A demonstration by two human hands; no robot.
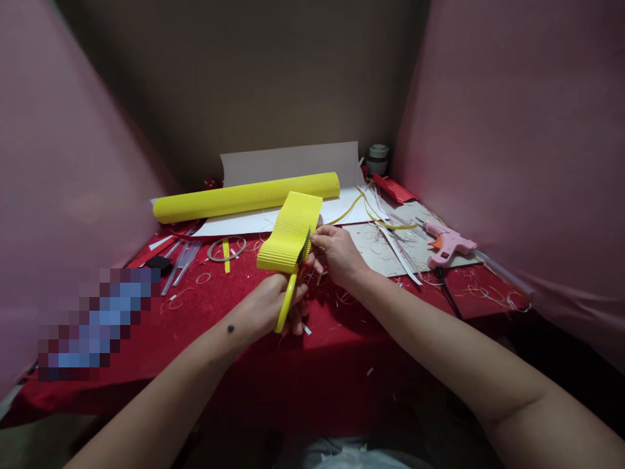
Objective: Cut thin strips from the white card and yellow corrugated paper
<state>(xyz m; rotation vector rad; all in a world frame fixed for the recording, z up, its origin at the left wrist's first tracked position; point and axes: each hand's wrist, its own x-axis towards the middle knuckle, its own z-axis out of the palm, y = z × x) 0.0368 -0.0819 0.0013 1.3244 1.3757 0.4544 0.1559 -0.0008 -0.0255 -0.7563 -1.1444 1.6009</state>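
Where the corrugated strip point(293, 225) points: its long axis runs from 7 o'clock up to 1 o'clock, ribs going crosswise, near end curled over, right above the hands in mid-desk point(195, 332).
Scissors point(288, 301): and here they are, yellow handle down toward 7 o'clock, blades aimed between 12 and 1, right at the strip's right edge.
Left arm: in from between 7 and 8 o'clock, wrist low over the desk, back of the hand showing.
Right arm: in from 4 o'clock, forearm slanting across, fingers reaching toward 10.
Left hand point(273, 301): fingers wrapped round the scissors' handle, just under the strip's curled end; how wide the handle loops stand, I can't tell.
Right hand point(336, 251): thumb and index pinching at the strip's right edge, close beside the blades, the other fingers curled.
Yellow roll point(249, 197): lying beyond the strip, nearly 9 to 3 o'clock, on a white sheet point(229, 225).
Glue gun point(449, 244): pink, out at 3 o'clock, nozzle toward 10, its cord trailing to 5.
Clear sticks point(181, 266): at 9 o'clock, with a ring point(227, 249) between them and the strip.
Red packet point(395, 189): over at 2 o'clock, near the grey container point(378, 158).
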